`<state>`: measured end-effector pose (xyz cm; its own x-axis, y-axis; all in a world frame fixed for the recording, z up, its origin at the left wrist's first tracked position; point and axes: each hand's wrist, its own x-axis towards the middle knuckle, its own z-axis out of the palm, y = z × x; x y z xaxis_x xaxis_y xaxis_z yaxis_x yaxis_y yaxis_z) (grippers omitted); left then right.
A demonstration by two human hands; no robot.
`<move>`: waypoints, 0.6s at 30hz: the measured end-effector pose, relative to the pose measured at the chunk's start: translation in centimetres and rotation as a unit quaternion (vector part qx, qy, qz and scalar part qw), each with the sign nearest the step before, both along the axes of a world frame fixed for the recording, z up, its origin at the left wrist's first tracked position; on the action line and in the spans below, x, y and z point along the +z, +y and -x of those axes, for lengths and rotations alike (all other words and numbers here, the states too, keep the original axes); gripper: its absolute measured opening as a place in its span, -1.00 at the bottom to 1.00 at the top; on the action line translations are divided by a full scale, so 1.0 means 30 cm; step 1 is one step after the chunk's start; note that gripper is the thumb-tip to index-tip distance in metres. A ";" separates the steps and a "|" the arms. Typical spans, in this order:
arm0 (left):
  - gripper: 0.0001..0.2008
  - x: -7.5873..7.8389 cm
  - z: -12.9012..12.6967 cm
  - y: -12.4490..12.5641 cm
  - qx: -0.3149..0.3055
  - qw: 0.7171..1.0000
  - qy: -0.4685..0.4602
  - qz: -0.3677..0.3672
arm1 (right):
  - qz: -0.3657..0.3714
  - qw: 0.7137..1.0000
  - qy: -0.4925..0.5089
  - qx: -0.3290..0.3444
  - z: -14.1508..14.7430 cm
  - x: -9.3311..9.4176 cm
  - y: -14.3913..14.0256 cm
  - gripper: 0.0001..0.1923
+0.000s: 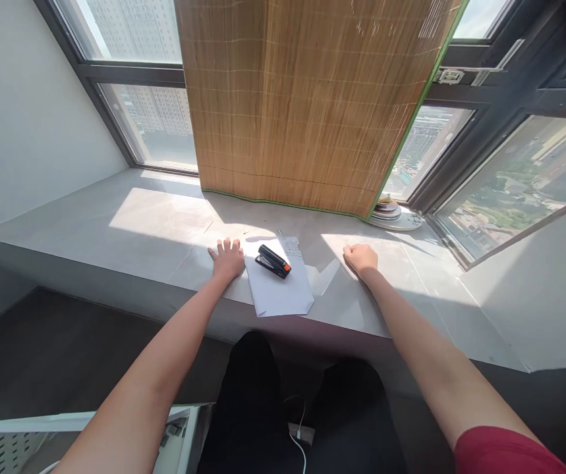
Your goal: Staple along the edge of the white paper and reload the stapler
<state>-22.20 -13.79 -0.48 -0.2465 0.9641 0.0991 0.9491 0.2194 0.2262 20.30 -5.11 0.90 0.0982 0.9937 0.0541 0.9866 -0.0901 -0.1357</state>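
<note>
Two bare hands rest on a pale windowsill (174, 224), one on each side of a black stapler. Left hand (228, 259): palm down, fingers spread wide, holding nothing, just beside the paper's left edge, probably to steady the leaning body. Right hand (360, 257): curled into a loose fist, well apart from the paper; whether anything is inside the fist, I cannot tell.

Between them, the stapler (273, 262) with an orange-red patch at its near end lies at a slant on white paper (283, 296). Neither hand touches it. Its place in the middle, near the sill's front edge, seems to suit a reach from either hand, and its weight probably helps keep the paper flat. Small marks at the paper's upper right are too fine to read.

Behind, a brown slatted blind (302, 105) with green edging hangs over the middle window, likely as a sunshade; bright patches fall on either side. Stacked plates (386, 212) sit by its lower right corner. Below the sill are two dark-clothed knees (253, 388) and a white cable (298, 436).
</note>
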 end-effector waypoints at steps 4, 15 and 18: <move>-0.37 0.003 -0.004 -0.001 0.004 1.000 0.001 -0.001 | 0.006 1.000 -0.023 -0.012 -0.025 -0.028 -0.007 -0.48; -0.38 0.009 0.000 0.002 0.009 1.000 0.000 0.002 | -0.148 0.929 0.225 0.254 0.311 -0.047 -0.061 -0.62; -0.39 0.015 0.000 0.003 0.011 1.000 -0.003 0.005 | -0.128 0.869 0.331 0.344 0.505 -0.058 -0.071 -0.66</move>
